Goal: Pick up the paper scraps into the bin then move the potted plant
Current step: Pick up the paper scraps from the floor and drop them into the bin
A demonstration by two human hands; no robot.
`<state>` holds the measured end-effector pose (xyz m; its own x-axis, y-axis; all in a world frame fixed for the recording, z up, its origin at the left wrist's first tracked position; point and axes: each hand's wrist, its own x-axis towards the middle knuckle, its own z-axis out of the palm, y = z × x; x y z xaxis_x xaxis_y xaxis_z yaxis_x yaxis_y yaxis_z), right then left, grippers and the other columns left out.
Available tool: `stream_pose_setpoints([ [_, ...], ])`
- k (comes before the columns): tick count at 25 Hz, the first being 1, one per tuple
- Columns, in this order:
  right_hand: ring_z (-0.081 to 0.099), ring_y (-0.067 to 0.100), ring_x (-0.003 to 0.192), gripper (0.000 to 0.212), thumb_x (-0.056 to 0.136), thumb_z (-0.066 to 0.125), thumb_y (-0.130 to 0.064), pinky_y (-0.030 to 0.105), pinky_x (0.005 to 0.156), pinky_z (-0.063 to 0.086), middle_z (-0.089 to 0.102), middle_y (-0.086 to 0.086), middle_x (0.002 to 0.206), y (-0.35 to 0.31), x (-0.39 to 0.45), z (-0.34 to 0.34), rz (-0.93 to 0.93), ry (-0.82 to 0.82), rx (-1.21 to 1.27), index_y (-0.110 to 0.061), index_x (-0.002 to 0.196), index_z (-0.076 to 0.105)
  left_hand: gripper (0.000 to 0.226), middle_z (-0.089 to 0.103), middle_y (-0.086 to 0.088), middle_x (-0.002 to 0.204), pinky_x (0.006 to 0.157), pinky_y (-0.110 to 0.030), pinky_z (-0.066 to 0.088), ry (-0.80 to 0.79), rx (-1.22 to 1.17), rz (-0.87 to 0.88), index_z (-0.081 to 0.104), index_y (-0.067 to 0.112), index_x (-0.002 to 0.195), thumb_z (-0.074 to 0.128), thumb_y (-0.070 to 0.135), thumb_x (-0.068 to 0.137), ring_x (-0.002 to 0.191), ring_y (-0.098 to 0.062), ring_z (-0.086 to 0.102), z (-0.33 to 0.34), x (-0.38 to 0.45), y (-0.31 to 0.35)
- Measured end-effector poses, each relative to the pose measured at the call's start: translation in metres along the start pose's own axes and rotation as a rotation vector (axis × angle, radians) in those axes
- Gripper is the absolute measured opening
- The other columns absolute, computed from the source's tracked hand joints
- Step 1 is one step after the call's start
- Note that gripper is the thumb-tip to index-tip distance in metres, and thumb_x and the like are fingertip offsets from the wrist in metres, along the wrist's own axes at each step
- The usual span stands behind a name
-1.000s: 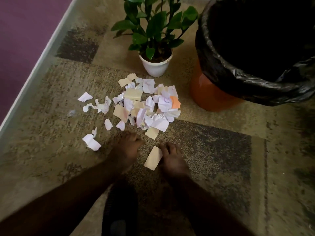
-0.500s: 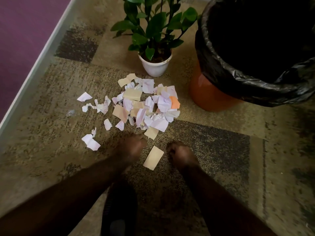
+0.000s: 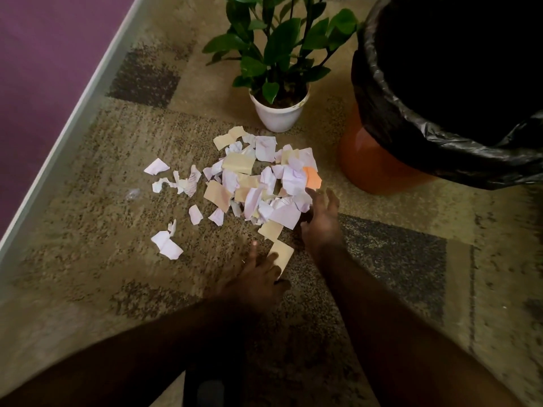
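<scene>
On the far left, a few loose scraps lie well apart from the main heap, and we judge these the easiest to miss if both hands sweep only the centre. Next comes our left hand, fingers spread flat on the carpet, its fingertips resting on a tan slip just below the pile; it pinches nothing. Pressing a flat slip into the carpet pile may make it slide instead of lift.

The paper scraps sit heaped in the middle, just in front of the potted plant. A hard scoop toward the pot could push bits against it or under the leaves.

Our right hand reaches the heap's right edge, fingers spread and touching the outer pieces, gripping none yet. The frame is blurred here, so finer contact is unclear. Light paper may flutter out of an open-handed scoop on the way up to the bin, which stands tall at the right, lined with a black bag.
</scene>
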<state>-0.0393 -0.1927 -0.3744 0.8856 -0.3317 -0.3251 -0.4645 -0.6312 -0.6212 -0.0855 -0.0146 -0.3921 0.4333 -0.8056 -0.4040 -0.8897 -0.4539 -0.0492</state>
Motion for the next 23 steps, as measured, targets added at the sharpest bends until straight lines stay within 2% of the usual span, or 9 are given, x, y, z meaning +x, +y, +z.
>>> stream_pose_setpoints([
  [3, 0.044, 0.016, 0.131, 0.06, 0.084, 0.055, 0.011, 0.015, 0.096, 0.046, 0.011, 0.009, 0.16, -0.004, 0.014, -0.005, -0.027, -0.089, -0.055, -0.02, 0.135, 0.051, 0.031, 0.068, -0.004, 0.082, 0.088, -0.076, 0.04, -0.069, -0.051, -0.066, 0.067, 0.037, 0.105, 0.064, 0.033, 0.074, 0.103, -0.038, 0.066, 0.003, -0.005, -0.006],
  [5, 0.05, 0.005, 0.107, 0.043, 0.091, 0.05, 0.007, -0.007, 0.074, 0.037, 0.03, 0.019, 0.153, -0.005, 0.018, -0.003, -0.06, -0.143, -0.059, -0.001, 0.133, 0.052, 0.033, 0.069, -0.004, 0.078, 0.081, -0.06, 0.054, -0.11, -0.128, -0.095, 0.07, 0.036, 0.104, 0.061, 0.031, 0.073, 0.099, -0.036, 0.069, 0.002, -0.004, -0.005],
  [6, 0.047, 0.005, 0.105, 0.041, 0.093, 0.048, 0.005, -0.009, 0.07, 0.034, 0.038, 0.02, 0.148, -0.004, 0.02, -0.001, -0.059, -0.144, -0.081, 0.003, 0.134, 0.049, 0.035, 0.07, -0.006, 0.08, 0.08, -0.051, 0.057, -0.094, -0.211, -0.101, 0.071, 0.031, 0.107, 0.054, 0.028, 0.076, 0.102, -0.037, 0.068, 0.001, -0.002, -0.005],
  [10, 0.05, 0.023, 0.124, 0.045, 0.09, 0.059, -0.006, 0.025, 0.102, 0.041, 0.045, 0.009, 0.143, 0.001, 0.031, -0.005, 0.084, -0.17, -0.214, -0.009, 0.134, 0.052, 0.033, 0.073, -0.01, 0.09, 0.08, -0.031, 0.058, 0.058, -0.306, -0.154, 0.074, 0.013, 0.103, 0.048, 0.016, 0.082, 0.101, -0.03, 0.069, 0.005, 0.004, -0.013],
  [13, 0.05, 0.02, 0.122, 0.042, 0.09, 0.058, -0.006, 0.015, 0.097, 0.04, 0.044, 0.01, 0.145, 0.004, 0.036, -0.008, -0.008, -0.263, -0.272, -0.007, 0.132, 0.055, 0.031, 0.057, -0.018, 0.122, 0.096, -0.042, 0.044, -0.022, -0.429, -0.221, 0.057, 0.004, 0.12, 0.038, 0.014, 0.097, 0.114, -0.034, 0.054, 0.004, 0.006, -0.018],
  [15, 0.05, 0.021, 0.122, 0.041, 0.092, 0.056, -0.008, 0.017, 0.098, 0.041, 0.045, 0.01, 0.144, 0.006, 0.037, -0.009, -0.052, -0.268, -0.35, -0.007, 0.133, 0.056, 0.032, 0.058, -0.016, 0.11, 0.092, -0.042, 0.046, -0.013, -0.495, -0.279, 0.054, 0.007, 0.116, 0.035, 0.026, 0.1, 0.101, -0.034, 0.055, 0.003, 0.009, -0.021],
  [17, 0.049, 0.024, 0.124, 0.043, 0.09, 0.058, -0.012, 0.03, 0.103, 0.04, 0.048, 0.007, 0.142, 0.006, 0.037, -0.011, -0.047, -0.269, -0.435, -0.012, 0.133, 0.057, 0.028, 0.063, -0.017, 0.102, 0.086, -0.038, 0.051, 0.152, -0.594, -0.398, 0.061, 0.005, 0.11, 0.04, 0.02, 0.098, 0.093, -0.035, 0.062, -0.003, 0.01, -0.026],
  [20, 0.055, 0.022, 0.117, 0.039, 0.088, 0.062, -0.013, 0.03, 0.098, 0.046, 0.058, 0.005, 0.133, 0.004, 0.039, -0.02, -0.018, -0.346, -0.445, -0.016, 0.127, 0.062, 0.037, 0.05, -0.026, 0.133, 0.101, -0.037, 0.045, 0.159, -0.556, -0.288, 0.053, 0.002, 0.13, 0.044, 0.01, 0.094, 0.119, -0.035, 0.054, -0.006, 0.006, -0.031],
  [23, 0.057, 0.02, 0.119, 0.037, 0.085, 0.067, -0.012, 0.028, 0.099, 0.046, 0.061, 0.003, 0.132, -0.008, 0.04, -0.045, -0.036, -0.456, -0.46, -0.017, 0.123, 0.066, 0.038, 0.054, -0.018, 0.128, 0.096, -0.037, 0.048, 0.25, -0.597, -0.359, 0.054, 0.007, 0.13, 0.048, 0.011, 0.092, 0.116, -0.032, 0.055, -0.011, 0.002, -0.035],
])
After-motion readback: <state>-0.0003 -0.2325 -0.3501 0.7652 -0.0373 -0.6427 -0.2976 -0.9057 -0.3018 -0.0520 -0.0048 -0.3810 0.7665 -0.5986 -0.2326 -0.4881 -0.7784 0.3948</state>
